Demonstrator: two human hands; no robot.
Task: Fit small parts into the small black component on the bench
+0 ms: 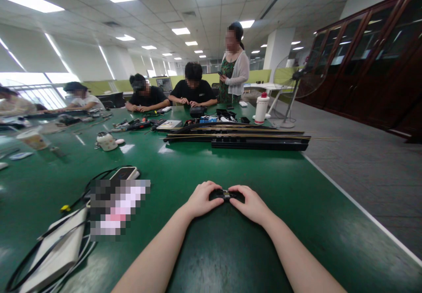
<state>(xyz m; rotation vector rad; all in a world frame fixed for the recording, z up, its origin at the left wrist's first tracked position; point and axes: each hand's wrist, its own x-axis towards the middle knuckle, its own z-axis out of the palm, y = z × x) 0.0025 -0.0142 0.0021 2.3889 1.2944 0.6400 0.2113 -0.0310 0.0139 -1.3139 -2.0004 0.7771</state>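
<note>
A small black part with a metallic middle rests on the green table, held from both sides. My left hand is curled round its left end. My right hand is curled round its right end, thumb on top. Both forearms lie on the table, reaching forward from the near edge. Most of the part is hidden under my fingers.
A phone, black cables and a white flat device lie at the left. Long black rails cross the table ahead, a white bottle behind them. Several people sit at the far end, one stands. The table edge and floor run along the right.
</note>
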